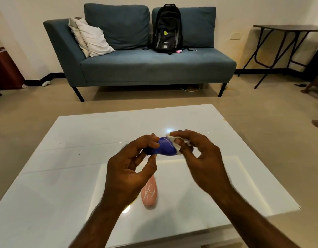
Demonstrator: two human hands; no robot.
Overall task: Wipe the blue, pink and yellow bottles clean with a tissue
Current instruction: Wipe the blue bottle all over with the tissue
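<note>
Evidently, we note the left hand pinching the blue bottle aloft, freeing its side for the right hand, fingers clasping the tissue against it.

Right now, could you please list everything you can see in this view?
blue bottle: one, blue, held above the table between both hands
tissue: one, white, pressed on the blue bottle's right end
pink bottle: one, pink, lying on the table near the left wrist
table: one, white, in front
sofa: one, blue-grey, against the far wall
backpack: one, black, upright on the sofa
pillows: two, off-white, sofa's left end
folding table: one, dark, far right
left hand: grips the blue bottle
right hand: holds the tissue
</note>
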